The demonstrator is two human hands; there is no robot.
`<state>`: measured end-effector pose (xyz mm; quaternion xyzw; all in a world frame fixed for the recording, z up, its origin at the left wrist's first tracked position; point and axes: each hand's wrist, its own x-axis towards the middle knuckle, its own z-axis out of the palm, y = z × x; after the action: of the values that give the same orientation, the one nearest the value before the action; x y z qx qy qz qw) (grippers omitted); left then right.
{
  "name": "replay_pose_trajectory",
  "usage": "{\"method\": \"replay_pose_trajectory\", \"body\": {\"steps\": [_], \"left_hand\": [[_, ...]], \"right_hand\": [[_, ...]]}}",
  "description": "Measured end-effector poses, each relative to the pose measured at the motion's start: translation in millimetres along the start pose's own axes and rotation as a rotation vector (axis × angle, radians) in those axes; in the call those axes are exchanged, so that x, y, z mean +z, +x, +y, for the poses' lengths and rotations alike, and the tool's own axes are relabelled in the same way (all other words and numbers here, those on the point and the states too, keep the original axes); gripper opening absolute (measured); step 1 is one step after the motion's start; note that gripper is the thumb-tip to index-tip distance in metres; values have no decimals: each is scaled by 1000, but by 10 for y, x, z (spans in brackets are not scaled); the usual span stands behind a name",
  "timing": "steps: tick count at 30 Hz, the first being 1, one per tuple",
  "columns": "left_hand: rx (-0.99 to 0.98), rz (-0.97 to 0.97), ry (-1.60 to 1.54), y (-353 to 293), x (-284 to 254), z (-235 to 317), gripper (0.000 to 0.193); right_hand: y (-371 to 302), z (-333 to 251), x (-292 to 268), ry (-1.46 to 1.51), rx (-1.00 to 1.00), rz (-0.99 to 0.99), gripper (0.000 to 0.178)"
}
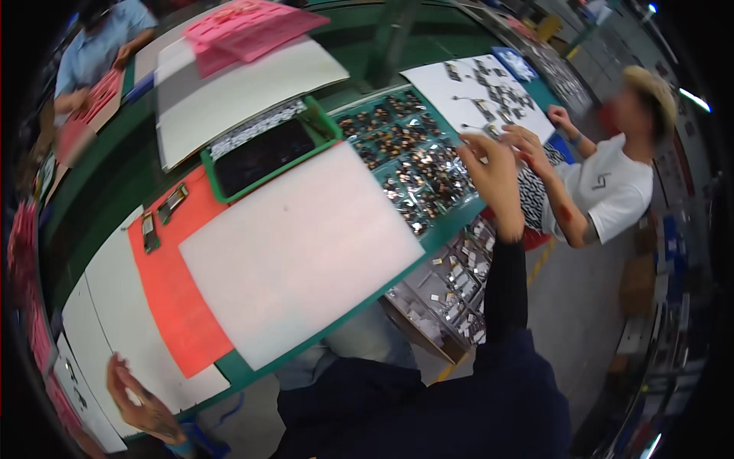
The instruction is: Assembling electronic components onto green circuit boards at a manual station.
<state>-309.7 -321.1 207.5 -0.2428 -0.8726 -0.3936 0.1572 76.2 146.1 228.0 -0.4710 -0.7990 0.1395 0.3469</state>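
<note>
- The right hand [497, 172], on a dark-sleeved arm, reaches out far and to the right. It is held over the right edge of the tray of small parts [405, 164].
- Its fingers are drawn loosely together and point away. The blur hides whether they pinch a part or hold nothing.
- The left hand [134, 394] lies at the near left, at the table's edge by a white sheet [99, 306]. I cannot tell whether it grips anything.
- The tray of small parts sits on the far right of the green table [115, 191], packed with dark and coppery pieces in clear pockets.
- Judging by the reach, the step in hand is picking a piece from that tray or setting one into it.
- A next move would need a fine pinch on a single piece. It would also need care, since a co-worker's hand [531, 145] works just beside the right hand.
- Near the middle lies a large blank white board [298, 252], resting partly on an orange mat [176, 306].
- Two small metal pieces [149, 231] lie at the mat's far end.
- Beyond the board is a green-rimmed tray [264, 157] holding a dark panel.
- Farther right, a white sheet with scattered parts [474, 88] lies in front of the co-worker.
- Bins of small white pieces [459, 283] sit below the table's right edge.
</note>
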Motion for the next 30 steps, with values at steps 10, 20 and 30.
{"method": "replay_pose_trajectory", "body": {"steps": [10, 20, 30], "left_hand": [[83, -179, -892, -730, 986, 1635, 27], [19, -290, -857, -1048, 917, 1373, 23], [-166, -627, -1051, -980, 1172, 2013, 18]], "right_hand": [[1396, 1252, 55, -627, 53, -167, 22], [901, 1742, -117, -510, -32, -269, 34], [-726, -698, 207, 1016, 145, -345, 25]]}}
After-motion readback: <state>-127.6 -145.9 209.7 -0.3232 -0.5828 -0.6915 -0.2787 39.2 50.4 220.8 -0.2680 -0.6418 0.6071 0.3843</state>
